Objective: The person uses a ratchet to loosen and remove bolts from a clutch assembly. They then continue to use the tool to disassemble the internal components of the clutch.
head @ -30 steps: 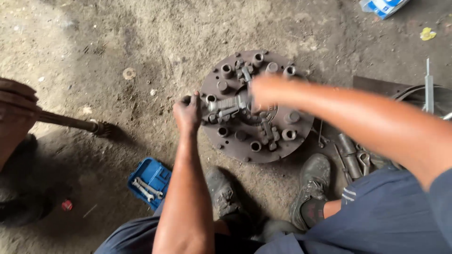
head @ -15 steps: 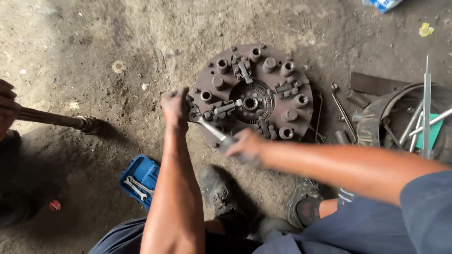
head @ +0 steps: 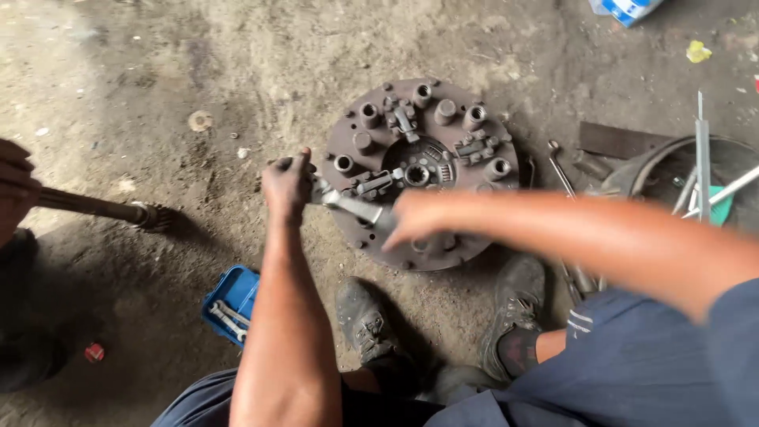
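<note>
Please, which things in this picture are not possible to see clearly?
- Right hand, head view: motion-blurred; its grip on the wrench is unclear.
- Left hand: what it holds is hidden beneath it.
- Round metal plate: near rim covered by the right forearm.
- Another person's hand: cut by the left edge.

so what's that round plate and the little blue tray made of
Round plate: looks like cast iron or steel, matte rusty brown, with raised bosses and grime. Blue tray: probably plastic, going by its even bright colour and moulded rim. The wrench under the right hand looks like bare grey steel.
</note>
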